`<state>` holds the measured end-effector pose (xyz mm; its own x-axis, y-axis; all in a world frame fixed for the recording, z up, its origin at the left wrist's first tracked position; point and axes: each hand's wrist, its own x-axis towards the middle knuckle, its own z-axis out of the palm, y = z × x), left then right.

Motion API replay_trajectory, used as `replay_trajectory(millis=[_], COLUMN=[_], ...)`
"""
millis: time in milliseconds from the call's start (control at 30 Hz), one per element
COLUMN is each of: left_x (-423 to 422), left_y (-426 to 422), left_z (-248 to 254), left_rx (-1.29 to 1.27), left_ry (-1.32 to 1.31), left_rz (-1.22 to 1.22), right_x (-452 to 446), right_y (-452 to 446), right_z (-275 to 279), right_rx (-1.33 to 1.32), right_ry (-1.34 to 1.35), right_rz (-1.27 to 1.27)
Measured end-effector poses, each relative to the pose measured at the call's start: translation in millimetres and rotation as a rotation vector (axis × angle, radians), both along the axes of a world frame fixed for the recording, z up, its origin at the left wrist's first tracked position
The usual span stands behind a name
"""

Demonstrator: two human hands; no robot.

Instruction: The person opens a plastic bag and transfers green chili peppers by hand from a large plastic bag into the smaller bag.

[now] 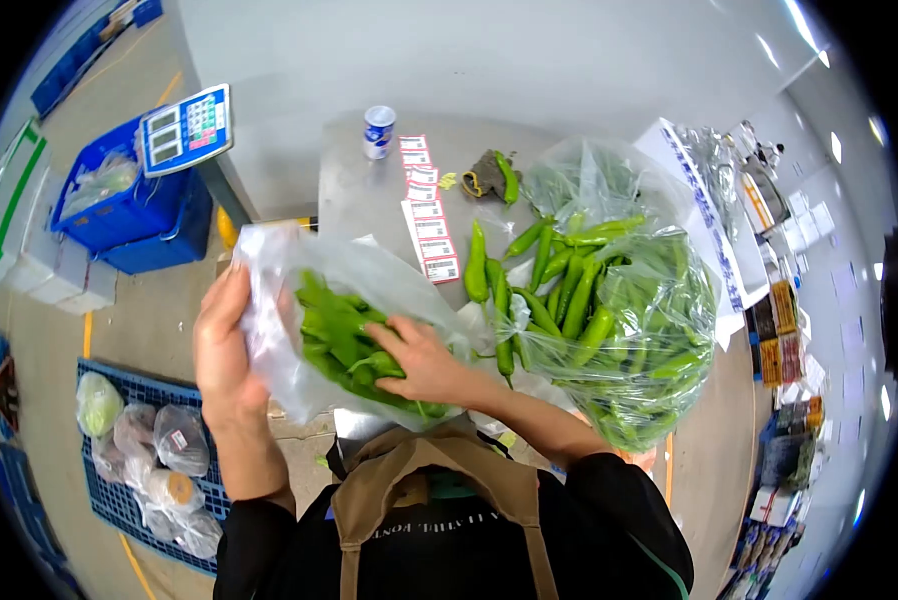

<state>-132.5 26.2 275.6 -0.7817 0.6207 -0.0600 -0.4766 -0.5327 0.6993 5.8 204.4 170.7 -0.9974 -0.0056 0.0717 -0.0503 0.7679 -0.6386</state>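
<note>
My left hand (227, 345) grips the edge of a clear plastic bag (269, 270), whose mouth gapes toward my right side. Long green peppers (334, 325) lie inside it, partly blurred. Reaching into that bag, my right hand (419, 360) has its fingers and thumb around some of the peppers; part of its grip is hidden. To the right, a big clear bag (659, 310) stands full of green peppers, with more peppers (569, 290) spilling from its mouth onto the metal table (354, 190).
Barcode labels (429, 225), a blue-and-white can (378, 132) and a dark glove (487, 178) with a pepper lie on the table. A scale display (187, 130) rises at left, near blue crates (99, 225). Bagged vegetables (179, 440) sit on a blue pallet (94, 470). A white box (679, 150) stands right.
</note>
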Motion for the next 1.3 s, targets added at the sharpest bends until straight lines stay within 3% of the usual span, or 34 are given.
replay_trajectory(millis=[67,100,167,233,267,333,433,533,667,867,967,1100,1200,1300], left_x=[9,9,9,12,15,18,14,16,17,19,19,19,17,19], left_y=[1,-4,-9,-6,-4,-2,-2,1,0,-11,-13,-11,-1,10], left_z=[3,-2,-11,-9,-8,-7,-14,-16,-19,-22,-23,-16,-15,-8], left_rx=[-0.034,-0.007,0.055,0.027,0.013,-0.012,0.067,0.078,0.115,0.116,0.114,0.102,0.103,0.062], left_ry=[0.038,0.052,0.069,0.033,0.014,-0.013,-0.014,-0.029,-0.044,-0.03,-0.054,-0.058,-0.067,-0.101], left_rz=[0.019,-0.012,-0.065,-0.016,0.005,0.022,-0.045,-0.056,-0.094,-0.099,-0.092,-0.093,-0.094,-0.076], right_x=[2,-2,-2,-12,-13,9,33,12,-16,-9,-4,23,32,36], right_y=[3,14,43,94,131,188,223,203,178,206,200,231,216,221], right_z=[-2,13,36,38,14,-33,-94,-80,-75,-120,-85,-82,-34,-2], right_rx=[0.213,0.117,-0.096,-0.156,-0.006,0.343,0.316,0.223,0.525,0.508,0.335,0.009,-0.352,-0.489], right_ry=[0.004,0.171,0.137,0.105,0.181,-0.323,-0.701,-0.838,-0.943,-0.752,-0.712,-0.367,0.0,0.242], right_rz=[0.132,0.266,0.076,-0.433,-0.558,-0.72,-0.621,-0.837,-0.915,-0.851,-0.971,-1.04,-0.993,-0.936])
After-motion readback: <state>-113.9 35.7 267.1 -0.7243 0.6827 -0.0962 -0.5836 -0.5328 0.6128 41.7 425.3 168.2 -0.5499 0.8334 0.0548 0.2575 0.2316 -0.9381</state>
